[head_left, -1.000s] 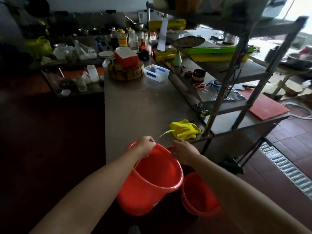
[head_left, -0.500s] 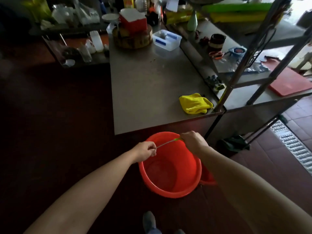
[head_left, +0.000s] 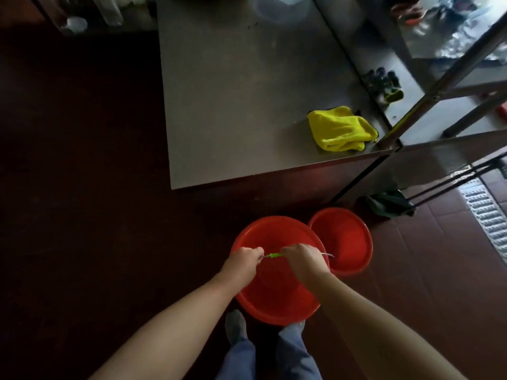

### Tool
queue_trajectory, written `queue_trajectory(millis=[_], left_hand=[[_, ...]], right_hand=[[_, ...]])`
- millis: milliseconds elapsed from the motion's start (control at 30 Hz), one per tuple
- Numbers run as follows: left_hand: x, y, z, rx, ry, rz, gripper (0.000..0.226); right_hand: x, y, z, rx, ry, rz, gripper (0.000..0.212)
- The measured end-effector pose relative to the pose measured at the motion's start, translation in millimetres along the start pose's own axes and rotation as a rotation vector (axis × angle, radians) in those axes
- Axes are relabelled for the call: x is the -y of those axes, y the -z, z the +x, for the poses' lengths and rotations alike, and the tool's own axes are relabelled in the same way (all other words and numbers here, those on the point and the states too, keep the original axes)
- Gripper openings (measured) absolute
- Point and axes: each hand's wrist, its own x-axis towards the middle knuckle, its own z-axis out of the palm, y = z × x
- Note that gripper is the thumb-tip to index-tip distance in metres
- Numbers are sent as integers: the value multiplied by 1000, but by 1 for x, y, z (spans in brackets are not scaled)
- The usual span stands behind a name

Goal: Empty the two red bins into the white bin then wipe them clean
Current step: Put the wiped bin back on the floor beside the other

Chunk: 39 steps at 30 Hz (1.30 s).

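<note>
Bare forearms here, far as we can see. Faded blue-grey trousers, plus a grey sock or shoe, we can't tell which.

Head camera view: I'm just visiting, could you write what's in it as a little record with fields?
Left hand: grips the wire handle of the larger red bin
Right hand: grips the same handle
Larger red bin: open top faces the camera, no contents visible
Smaller red bin: on the floor, right of the larger one
Yellow cloth: crumpled near the steel table corner
White bin: not in view
</note>
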Motion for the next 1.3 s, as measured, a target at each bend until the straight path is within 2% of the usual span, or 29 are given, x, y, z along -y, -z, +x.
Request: queue_trajectory(millis=[200,333,733,833,967,1167,1300], left_hand=[[40,-58,63,27,32,40,23],[66,-96,109,18,44,14,39],[122,-189,217,-69,118,47,39],[133,-196,237,-140,121,48,43],[145,-193,262,-196,85,57,41],[146,-192,263,-156,59,-64,30],[143,-196,251,-41,133,-228,43]], right_hand=[[-28,-64,59,50,87,29,33],[-44,-109,107,90,92,57,34],[-87,-228,217,153,112,79,40],[-92,-241,238,74,127,105,45],[-100,-247,263,21,134,49,40],[-107,-248,261,53,140,103,36],[-107,-254,244,90,117,243,42]])
